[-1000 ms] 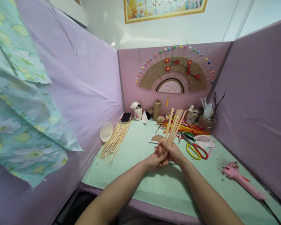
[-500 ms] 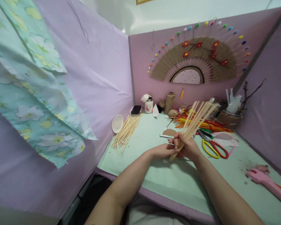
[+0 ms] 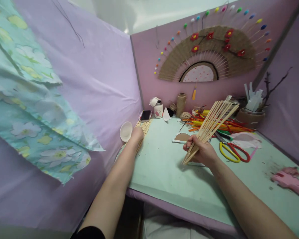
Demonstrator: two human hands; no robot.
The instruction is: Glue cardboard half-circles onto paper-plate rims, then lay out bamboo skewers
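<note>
1. Mint-green cloth-covered tabletop [image 3: 161, 171], nearest to the viewer; toward its right edge lies a pink plastic glue gun [image 3: 290, 181].
2. Right hand [image 3: 201, 151], above the cloth, fingers closed around a handful of slim pale wooden sticks [image 3: 210, 122]. These tilt to the right, fanning at the upper ends and narrowing below the hand. As a judgement, holding low, where they converge, with even pressure best stops single sticks from sliding.
3. Long-bladed scissors with one yellow and one red handle [image 3: 233, 149], lying just beyond the right wrist; a brown half-round cardboard piece with a white edge [image 3: 182, 137] lies to the left of the handful.
4. Left hand [image 3: 137, 133], over a loose pile of similar thin wooden sticks [image 3: 146, 126], near a white scalloped dish [image 3: 126, 131]. Its fingers are hidden; whether they grasp anything cannot be told. Lifting sticks singly, by the near ends, would probably disturb the pile least.
5. Black-screened phone [image 3: 145, 115], at the pile's far end; to its right, a brown spool of twine [image 3: 181, 104].
6. Brown fan-shaped wall ornament with red flowers [image 3: 208, 46], on the pink back panel.
</note>
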